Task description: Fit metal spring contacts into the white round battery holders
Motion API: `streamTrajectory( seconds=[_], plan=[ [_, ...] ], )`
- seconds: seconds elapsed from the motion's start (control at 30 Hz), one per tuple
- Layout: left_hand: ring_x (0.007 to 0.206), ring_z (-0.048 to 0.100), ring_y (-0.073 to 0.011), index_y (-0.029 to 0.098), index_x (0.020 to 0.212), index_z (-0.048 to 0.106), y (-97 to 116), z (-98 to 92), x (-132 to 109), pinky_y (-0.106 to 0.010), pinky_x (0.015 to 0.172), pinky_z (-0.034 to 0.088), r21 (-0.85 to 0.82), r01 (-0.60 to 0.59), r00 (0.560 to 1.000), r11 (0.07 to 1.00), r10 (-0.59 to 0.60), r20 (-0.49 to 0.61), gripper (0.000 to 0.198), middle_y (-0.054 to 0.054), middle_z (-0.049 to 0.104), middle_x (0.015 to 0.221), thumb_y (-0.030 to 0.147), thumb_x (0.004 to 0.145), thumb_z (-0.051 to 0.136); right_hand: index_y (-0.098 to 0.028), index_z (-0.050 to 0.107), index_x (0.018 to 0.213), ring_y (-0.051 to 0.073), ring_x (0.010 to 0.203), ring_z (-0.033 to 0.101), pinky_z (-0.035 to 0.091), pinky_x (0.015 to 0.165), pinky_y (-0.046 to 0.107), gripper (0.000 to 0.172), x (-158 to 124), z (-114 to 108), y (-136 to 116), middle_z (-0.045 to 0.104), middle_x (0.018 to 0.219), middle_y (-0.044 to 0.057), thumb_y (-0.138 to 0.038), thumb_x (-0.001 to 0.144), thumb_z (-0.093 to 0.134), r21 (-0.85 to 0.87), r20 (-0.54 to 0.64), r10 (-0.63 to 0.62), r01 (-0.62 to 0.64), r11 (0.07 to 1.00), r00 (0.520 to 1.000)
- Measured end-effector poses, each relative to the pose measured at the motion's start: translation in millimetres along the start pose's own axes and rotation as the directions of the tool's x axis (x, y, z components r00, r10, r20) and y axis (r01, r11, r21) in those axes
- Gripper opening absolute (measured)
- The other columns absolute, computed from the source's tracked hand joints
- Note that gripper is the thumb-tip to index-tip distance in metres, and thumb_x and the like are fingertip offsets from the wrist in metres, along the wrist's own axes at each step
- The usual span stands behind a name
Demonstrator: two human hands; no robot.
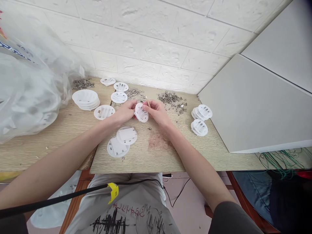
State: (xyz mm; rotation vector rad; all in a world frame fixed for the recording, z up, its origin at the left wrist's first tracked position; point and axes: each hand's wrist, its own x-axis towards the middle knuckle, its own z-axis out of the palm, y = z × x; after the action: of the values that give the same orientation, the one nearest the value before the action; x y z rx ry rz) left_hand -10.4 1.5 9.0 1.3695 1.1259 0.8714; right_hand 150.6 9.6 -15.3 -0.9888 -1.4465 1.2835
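Both hands meet over the middle of the wooden table (151, 156). My left hand (126, 111) is closed on the left edge of a round white plastic battery holder (141, 114), tilted up toward me. My right hand (157, 110) grips the holder's right side and pinches a thin stick (147, 101) that points up from the fingers. Two more white holders (122, 141) lie overlapping on the table just in front of my hands. A small metal piece (149, 129) lies on the wood below the held holder.
A stack of white round holders (85, 98) and loose ones (104, 112) lie at the left; more holders (201, 119) at the right. Piles of small metal contacts (172, 99) sit behind the hands. A clear plastic bag (26, 84) bulges at left; a grey panel (253, 110) leans at right.
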Motion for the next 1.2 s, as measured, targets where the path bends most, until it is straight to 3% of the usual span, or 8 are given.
streamTrajectory(
  seconds=[0.2, 0.37, 0.43, 0.53, 0.63, 0.77, 0.93, 1.2],
  plan=[
    [0.056, 0.045, -0.0118, 0.019, 0.075, 0.053, -10.7, -3.7, 4.5, -0.025, 0.053, 0.033, 0.138, -0.149, 0.989, 0.979, 0.145, 0.035, 0.009, 0.002, 0.050, 0.064, 0.013, 0.069, 0.053, -0.018, 0.065, 0.084, 0.013, 0.074, 0.058, 0.047, 0.066, 0.026, 0.031, -2.3, -1.1, -5.5, 0.066, 0.084, 0.001, -0.042, 0.069, 0.077, 0.018, -0.003, 0.061, -0.061, 0.998, 0.998],
    [0.067, 0.046, -0.0136, 0.018, 0.073, 0.056, -14.3, -8.4, 7.9, -0.027, 0.061, 0.034, 0.305, -0.299, 0.952, 0.904, 0.305, 0.029, 0.005, 0.001, 0.054, 0.069, 0.016, 0.070, 0.058, -0.017, 0.066, 0.080, 0.012, 0.070, 0.058, 0.047, 0.065, 0.026, 0.030, -2.1, -1.9, -7.7, 0.065, 0.080, 0.001, -0.039, 0.066, 0.079, 0.033, -0.004, 0.101, -0.101, 0.994, 0.995],
    [0.065, 0.047, -0.0130, 0.018, 0.072, 0.057, -13.5, -7.9, 8.2, -0.026, 0.060, 0.035, 0.252, -0.283, 0.958, 0.925, 0.287, 0.020, 0.004, 0.001, 0.054, 0.067, 0.017, 0.070, 0.060, -0.017, 0.066, 0.080, 0.012, 0.071, 0.058, 0.048, 0.065, 0.026, 0.032, -1.9, -1.5, -8.5, 0.066, 0.081, 0.001, -0.040, 0.064, 0.081, 0.053, -0.022, 0.101, -0.099, 0.994, 0.995],
    [0.059, 0.049, -0.0120, 0.017, 0.076, 0.060, -11.3, -5.2, 8.0, -0.025, 0.055, 0.038, 0.058, -0.166, 0.986, 0.984, 0.167, -0.007, 0.008, 0.001, 0.057, 0.066, 0.022, 0.072, 0.064, -0.018, 0.066, 0.081, 0.012, 0.072, 0.059, 0.048, 0.064, 0.025, 0.037, -1.5, -1.8, -9.1, 0.067, 0.080, 0.000, -0.043, 0.060, 0.084, 0.122, -0.042, 0.106, -0.100, 0.987, 0.993],
    [0.069, 0.058, -0.0150, 0.016, 0.084, 0.066, -9.3, -3.4, 7.8, -0.026, 0.058, 0.046, -0.153, -0.103, 0.994, 0.983, 0.107, 0.022, 0.022, -0.005, 0.066, 0.082, 0.037, 0.077, 0.068, -0.018, 0.066, 0.081, 0.009, 0.065, 0.055, 0.044, 0.057, 0.022, 0.039, 0.2, -4.5, -7.8, 0.064, 0.075, -0.001, -0.045, 0.060, 0.086, 0.201, -0.052, 0.114, -0.101, 0.974, 0.992],
    [0.088, 0.064, -0.0202, 0.016, 0.098, 0.069, -7.8, -4.2, 7.2, -0.029, 0.067, 0.051, -0.369, -0.074, 0.980, 0.927, 0.135, 0.144, 0.039, -0.011, 0.070, 0.104, 0.051, 0.081, 0.067, -0.018, 0.065, 0.080, 0.007, 0.060, 0.049, 0.039, 0.050, 0.020, 0.037, 3.8, -9.2, -6.0, 0.060, 0.072, -0.003, -0.043, 0.061, 0.086, 0.297, -0.080, 0.119, -0.090, 0.951, 0.990],
    [0.097, 0.065, -0.0211, 0.017, 0.103, 0.070, -5.3, -3.3, 4.1, -0.029, 0.073, 0.051, -0.389, -0.091, 0.961, 0.917, 0.184, 0.208, 0.041, -0.012, 0.070, 0.110, 0.052, 0.080, 0.071, -0.018, 0.065, 0.085, 0.009, 0.066, 0.054, 0.042, 0.053, 0.021, 0.034, 6.0, -10.3, -9.1, 0.064, 0.077, -0.002, -0.036, 0.064, 0.084, 0.402, -0.057, 0.192, -0.153, 0.903, 0.980],
    [0.091, 0.065, -0.0191, 0.016, 0.098, 0.070, -8.8, -2.9, 5.4, -0.029, 0.071, 0.051, -0.389, -0.073, 0.972, 0.918, 0.153, 0.177, 0.043, -0.009, 0.070, 0.097, 0.052, 0.076, 0.076, -0.018, 0.065, 0.082, 0.008, 0.060, 0.048, 0.028, 0.043, 0.021, 0.028, 9.1, -11.8, -4.3, 0.060, 0.071, -0.002, -0.032, 0.065, 0.082, 0.406, 0.026, 0.236, -0.226, 0.886, 0.971]
  ],
)
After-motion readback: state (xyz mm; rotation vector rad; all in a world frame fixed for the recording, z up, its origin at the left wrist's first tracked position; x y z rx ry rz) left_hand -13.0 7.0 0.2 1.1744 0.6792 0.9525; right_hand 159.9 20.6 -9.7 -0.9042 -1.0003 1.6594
